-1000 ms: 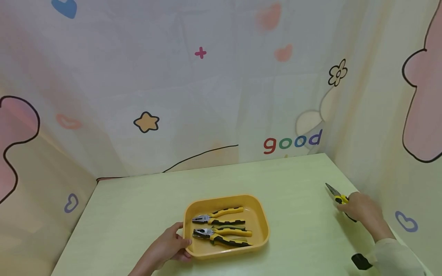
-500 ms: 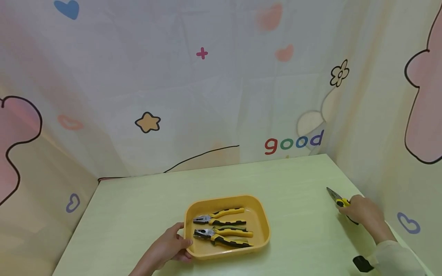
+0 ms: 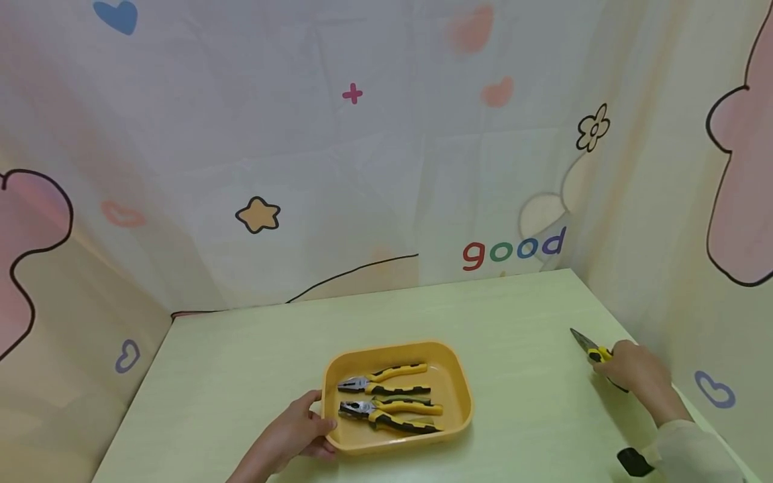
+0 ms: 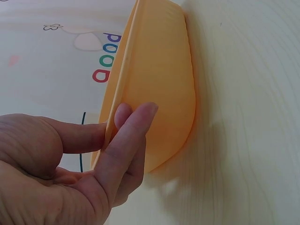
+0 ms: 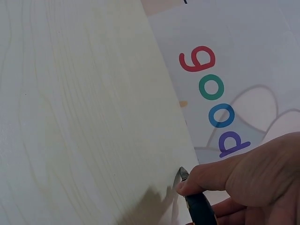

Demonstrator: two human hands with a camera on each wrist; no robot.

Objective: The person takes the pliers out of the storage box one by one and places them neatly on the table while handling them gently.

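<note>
At the front middle of the table, my left hand (image 3: 292, 429) pinches the left rim of a yellow tray (image 3: 460, 396). The left wrist view shows the thumb on one side of the tray's rim (image 4: 123, 79) and fingers under the outer wall. Inside the tray lie combination pliers (image 3: 386, 382) and, in front of them, a second pair of pliers (image 3: 392, 410), both with yellow-and-black handles. Over by the right edge, my right hand (image 3: 634, 372) grips long-nose pliers (image 3: 588, 345) by the handles, tips pointing away and left. Most of those handles are hidden by the hand.
The pale green table (image 3: 241, 362) is enclosed by printed cloth at the back (image 3: 338, 161) and both sides. The right cloth (image 3: 682, 268) stands close beside my right hand. A black object (image 3: 633, 461) shows at the right sleeve.
The long-nose pliers and my right hand have shifted slightly toward the front of the table. My left hand and the tray hold still.
</note>
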